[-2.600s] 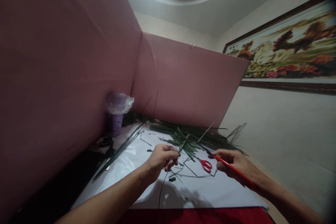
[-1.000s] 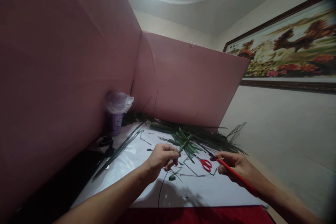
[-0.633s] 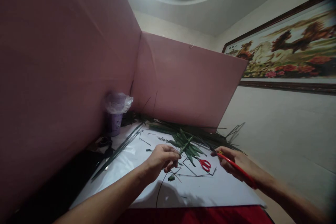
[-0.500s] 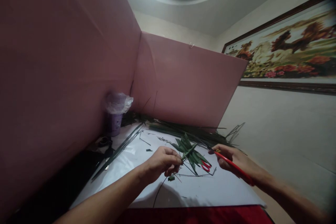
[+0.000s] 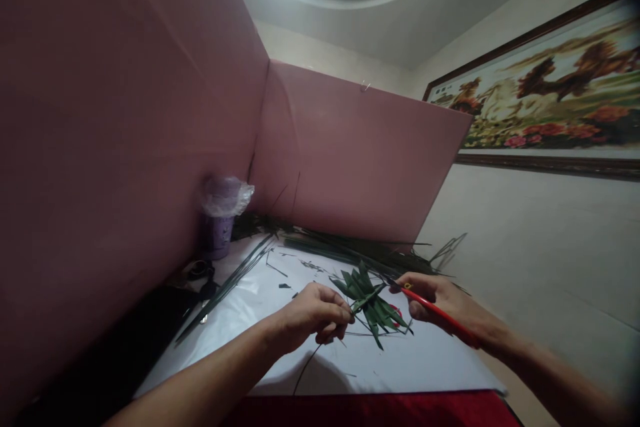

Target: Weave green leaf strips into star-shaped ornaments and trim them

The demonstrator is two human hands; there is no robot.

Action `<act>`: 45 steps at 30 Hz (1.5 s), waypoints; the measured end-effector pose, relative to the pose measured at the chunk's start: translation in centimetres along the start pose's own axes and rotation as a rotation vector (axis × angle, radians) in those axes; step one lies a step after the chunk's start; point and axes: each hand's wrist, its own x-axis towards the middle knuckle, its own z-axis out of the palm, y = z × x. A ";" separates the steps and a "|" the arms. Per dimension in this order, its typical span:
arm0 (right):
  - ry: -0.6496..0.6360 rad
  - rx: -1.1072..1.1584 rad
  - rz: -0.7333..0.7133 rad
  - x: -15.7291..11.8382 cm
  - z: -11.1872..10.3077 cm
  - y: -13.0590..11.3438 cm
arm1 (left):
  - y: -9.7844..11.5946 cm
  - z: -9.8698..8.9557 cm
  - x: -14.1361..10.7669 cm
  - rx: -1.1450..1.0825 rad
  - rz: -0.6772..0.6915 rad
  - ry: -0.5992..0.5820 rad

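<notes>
My left hand is closed in a pinch on the base of a folded green leaf piece with several pointed strips fanning out. A thin dark stem trails below these fingers. In my right hand is a pair of red-handled pliers. Their dark jaws point left and meet, or nearly meet, the upper right strips of the leaf piece; whether they grip a strip I cannot tell. A red loop handle, perhaps of scissors, lies on the table, partly hidden behind the leaf piece.
Long green leaves lie along the back of the white table, and more leaf strips at the left. Cut scraps are scattered about. A purple cup with plastic stands by the pink panels.
My left hand has moved slightly right and down with the leaf piece, which covers more of the red loop handle. The pliers have shifted a little left, close to the leaf strips.
</notes>
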 end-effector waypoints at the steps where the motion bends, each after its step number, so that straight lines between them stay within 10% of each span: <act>1: 0.005 -0.001 -0.004 0.0 0.1 -0.1 | 0.1 0.1 0.0 -0.004 0.002 -0.004; 45: 0.142 0.110 0.101 -0.5 2.2 -1.4 | 0.0 0.1 -0.1 -0.007 0.023 0.006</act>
